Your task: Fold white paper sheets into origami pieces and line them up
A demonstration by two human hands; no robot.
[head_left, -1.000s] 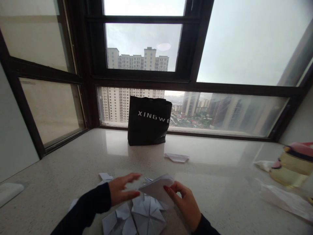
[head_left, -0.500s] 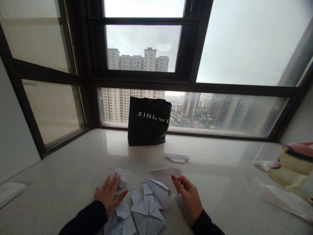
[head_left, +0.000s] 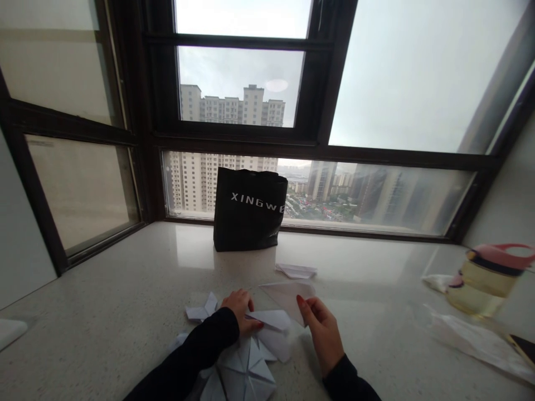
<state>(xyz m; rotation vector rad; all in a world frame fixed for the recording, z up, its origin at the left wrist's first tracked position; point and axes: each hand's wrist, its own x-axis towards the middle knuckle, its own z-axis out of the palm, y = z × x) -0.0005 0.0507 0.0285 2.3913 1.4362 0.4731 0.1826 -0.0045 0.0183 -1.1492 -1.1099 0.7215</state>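
My right hand (head_left: 322, 331) pinches the near edge of a pointed, folded sheet of white paper (head_left: 284, 293) between thumb and fingers. My left hand (head_left: 239, 309) is closed on the left end of another folded paper (head_left: 273, 319), its thumb on top and the other fingers curled out of sight. Below that hand lie several folded white paper pieces (head_left: 248, 370) with creased, pointed flaps, partly covered by the left sleeve. Left of the wrist rests a small folded paper (head_left: 203, 309). Beyond both hands lies a flat folded paper strip (head_left: 296, 271).
A black bag (head_left: 249, 211) with white lettering stands upright against the window on the speckled white sill (head_left: 125, 289). To the right are a drink bottle (head_left: 485, 278) with a pink lid, crumpled white tissue (head_left: 476, 340) and a dark flat object (head_left: 524, 348) at the edge.
My left hand has moved right from the small folded paper onto the pointed folded paper and closed on it. My right hand keeps its pinch. The view has shifted slightly right.
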